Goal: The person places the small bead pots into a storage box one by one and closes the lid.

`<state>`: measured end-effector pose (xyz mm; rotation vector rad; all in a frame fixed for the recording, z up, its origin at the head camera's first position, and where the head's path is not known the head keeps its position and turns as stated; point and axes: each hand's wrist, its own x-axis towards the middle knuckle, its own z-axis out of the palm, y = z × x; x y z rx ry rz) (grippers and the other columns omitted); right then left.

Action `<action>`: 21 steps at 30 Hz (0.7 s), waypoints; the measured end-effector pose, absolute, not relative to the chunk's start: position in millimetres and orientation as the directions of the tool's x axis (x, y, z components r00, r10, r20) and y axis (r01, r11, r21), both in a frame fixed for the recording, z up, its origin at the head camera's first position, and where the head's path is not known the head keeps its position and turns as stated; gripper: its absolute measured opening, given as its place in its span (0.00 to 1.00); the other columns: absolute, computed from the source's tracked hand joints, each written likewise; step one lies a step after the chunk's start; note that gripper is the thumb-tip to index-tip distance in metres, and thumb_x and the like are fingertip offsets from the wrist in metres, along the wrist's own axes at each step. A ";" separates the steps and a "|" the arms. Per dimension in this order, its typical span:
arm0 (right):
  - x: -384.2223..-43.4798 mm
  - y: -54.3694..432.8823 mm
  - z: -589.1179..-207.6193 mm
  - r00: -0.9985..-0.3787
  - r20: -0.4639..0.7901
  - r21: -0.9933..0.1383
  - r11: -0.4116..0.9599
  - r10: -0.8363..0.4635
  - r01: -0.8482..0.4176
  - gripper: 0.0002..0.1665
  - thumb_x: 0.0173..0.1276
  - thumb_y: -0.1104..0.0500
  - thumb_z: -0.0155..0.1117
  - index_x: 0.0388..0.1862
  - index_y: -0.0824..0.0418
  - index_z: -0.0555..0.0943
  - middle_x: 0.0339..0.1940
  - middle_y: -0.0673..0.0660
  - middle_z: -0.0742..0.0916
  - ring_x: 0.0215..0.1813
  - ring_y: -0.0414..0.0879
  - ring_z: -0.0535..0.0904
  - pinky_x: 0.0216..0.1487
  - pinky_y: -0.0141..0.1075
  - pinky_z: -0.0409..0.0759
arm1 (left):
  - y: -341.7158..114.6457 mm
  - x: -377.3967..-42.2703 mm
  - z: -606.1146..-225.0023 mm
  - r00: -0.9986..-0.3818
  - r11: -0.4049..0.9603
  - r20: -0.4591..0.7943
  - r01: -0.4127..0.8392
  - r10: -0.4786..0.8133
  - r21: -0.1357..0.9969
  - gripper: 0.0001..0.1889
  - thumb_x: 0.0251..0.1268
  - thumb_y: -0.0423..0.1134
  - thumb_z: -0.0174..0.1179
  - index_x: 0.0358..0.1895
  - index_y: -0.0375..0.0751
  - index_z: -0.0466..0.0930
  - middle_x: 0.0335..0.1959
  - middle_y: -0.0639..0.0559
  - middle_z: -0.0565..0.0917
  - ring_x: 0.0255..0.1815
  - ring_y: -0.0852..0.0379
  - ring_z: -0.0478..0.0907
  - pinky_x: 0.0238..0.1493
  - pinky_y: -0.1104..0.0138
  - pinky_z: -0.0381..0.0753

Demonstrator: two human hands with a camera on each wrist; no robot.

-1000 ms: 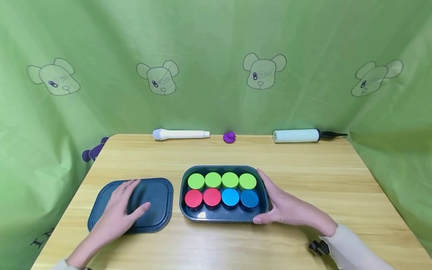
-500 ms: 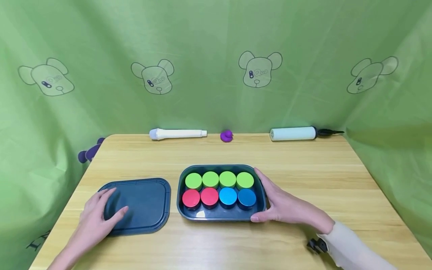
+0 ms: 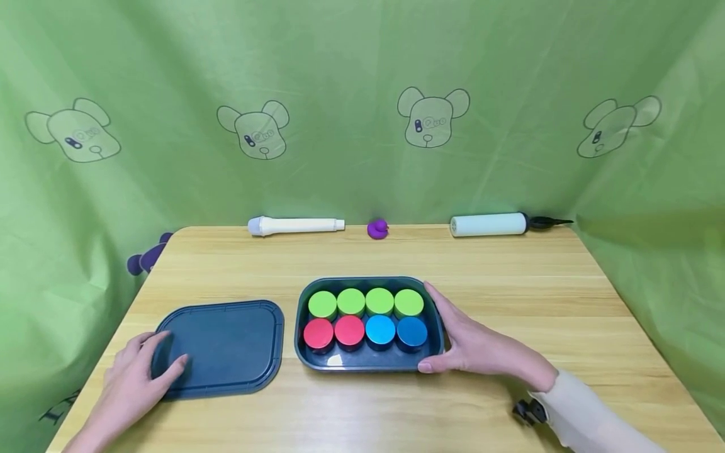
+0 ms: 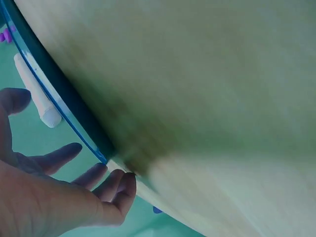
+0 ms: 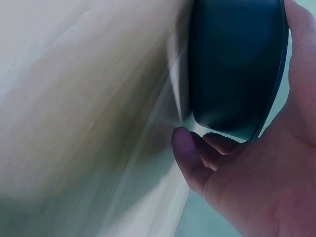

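Observation:
A dark blue rectangular container (image 3: 368,362) holds two rows of short round pieces: green tops (image 3: 351,302) at the back, with red tops (image 3: 319,333) and blue tops (image 3: 411,331) in front. My right hand (image 3: 470,343) grips the container's right end, thumb at its near corner and fingers at the far corner. Left of the container a matching flat lid (image 3: 226,346) lies on the table. My left hand (image 3: 133,380) is at the lid's left edge, fingers spread and relaxed. In the left wrist view the fingertips are right at the lid's corner (image 4: 101,150).
Along the back edge of the wooden table (image 3: 481,402) lie a white microphone-shaped stick (image 3: 297,226), a purple rubber duck (image 3: 377,229) and a pale blue hand pump (image 3: 488,224) with a black end. A green printed curtain (image 3: 340,170) hangs close behind and on both sides.
My left hand has moved left and toward me, from over the lid to its left edge, uncovering most of it. My right hand keeps its hold on the container; the view has shifted slightly.

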<state>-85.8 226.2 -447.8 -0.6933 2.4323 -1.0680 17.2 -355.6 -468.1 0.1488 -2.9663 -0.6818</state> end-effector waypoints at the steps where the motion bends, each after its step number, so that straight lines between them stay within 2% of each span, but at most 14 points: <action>1: -85.5 226.1 -447.8 -0.801 -0.151 -0.761 0.585 -0.580 -0.280 0.82 0.65 0.40 0.84 0.93 0.50 0.30 0.91 0.67 0.47 0.88 0.71 0.49 0.75 0.71 0.64 | -357.3 17.1 -468.5 -0.991 0.898 0.059 -0.085 -0.122 0.432 0.38 0.78 0.54 0.66 0.74 0.24 0.70 0.69 0.19 0.65 0.67 0.18 0.61 0.57 0.28 0.61; 8: -83.1 225.8 -446.5 -0.804 -0.147 -0.760 0.586 -0.576 -0.281 0.81 0.65 0.40 0.84 0.93 0.50 0.30 0.91 0.67 0.48 0.87 0.71 0.50 0.76 0.71 0.63 | -371.6 15.2 -470.2 -0.990 0.903 0.022 -0.121 -0.142 0.411 0.36 0.80 0.51 0.64 0.69 0.16 0.71 0.65 0.17 0.69 0.62 0.18 0.64 0.54 0.28 0.65; 10: -82.9 226.0 -446.3 -0.805 -0.146 -0.761 0.585 -0.575 -0.280 0.81 0.66 0.40 0.84 0.93 0.50 0.30 0.91 0.67 0.48 0.87 0.71 0.50 0.76 0.71 0.63 | -374.7 15.1 -471.6 -0.990 0.901 0.065 -0.083 -0.122 0.426 0.33 0.78 0.45 0.65 0.67 0.15 0.74 0.64 0.18 0.72 0.60 0.20 0.67 0.54 0.30 0.66; 13: -82.7 226.7 -446.2 -0.805 -0.141 -0.760 0.585 -0.576 -0.285 0.81 0.66 0.41 0.83 0.93 0.50 0.30 0.91 0.67 0.48 0.87 0.71 0.51 0.75 0.71 0.65 | -378.5 14.4 -474.4 -0.982 0.889 0.168 0.003 -0.083 0.457 0.25 0.72 0.32 0.67 0.63 0.14 0.78 0.60 0.18 0.77 0.57 0.20 0.71 0.54 0.32 0.69; 15: -82.9 226.8 -446.7 -0.805 -0.138 -0.759 0.584 -0.578 -0.289 0.81 0.66 0.41 0.83 0.93 0.50 0.30 0.91 0.67 0.48 0.87 0.71 0.51 0.75 0.71 0.64 | -381.1 14.7 -475.6 -0.974 0.882 0.218 0.047 -0.064 0.469 0.22 0.66 0.24 0.68 0.61 0.15 0.80 0.59 0.19 0.79 0.55 0.23 0.75 0.54 0.44 0.74; 18: -83.1 226.5 -447.1 -0.804 -0.137 -0.758 0.584 -0.579 -0.291 0.80 0.67 0.40 0.83 0.93 0.50 0.30 0.91 0.67 0.48 0.87 0.71 0.50 0.76 0.71 0.64 | -384.7 15.5 -475.1 -0.969 0.875 0.239 0.070 -0.053 0.479 0.23 0.60 0.16 0.66 0.61 0.16 0.81 0.58 0.19 0.80 0.56 0.24 0.77 0.52 0.58 0.72; 20: -83.1 226.3 -447.2 -0.805 -0.140 -0.758 0.585 -0.577 -0.288 0.80 0.67 0.40 0.83 0.93 0.50 0.30 0.91 0.66 0.48 0.87 0.70 0.50 0.76 0.71 0.64 | -386.8 15.6 -474.2 -0.970 0.882 0.239 0.070 -0.050 0.466 0.23 0.58 0.14 0.66 0.60 0.16 0.82 0.57 0.20 0.81 0.51 0.29 0.79 0.45 0.64 0.68; 21: -83.0 226.4 -447.0 -0.805 -0.141 -0.758 0.587 -0.576 -0.287 0.80 0.67 0.40 0.83 0.93 0.50 0.30 0.91 0.66 0.48 0.87 0.71 0.50 0.75 0.71 0.64 | -387.7 15.1 -473.3 -0.971 0.885 0.233 0.063 -0.052 0.461 0.23 0.58 0.14 0.66 0.60 0.17 0.82 0.57 0.21 0.82 0.48 0.31 0.80 0.44 0.63 0.69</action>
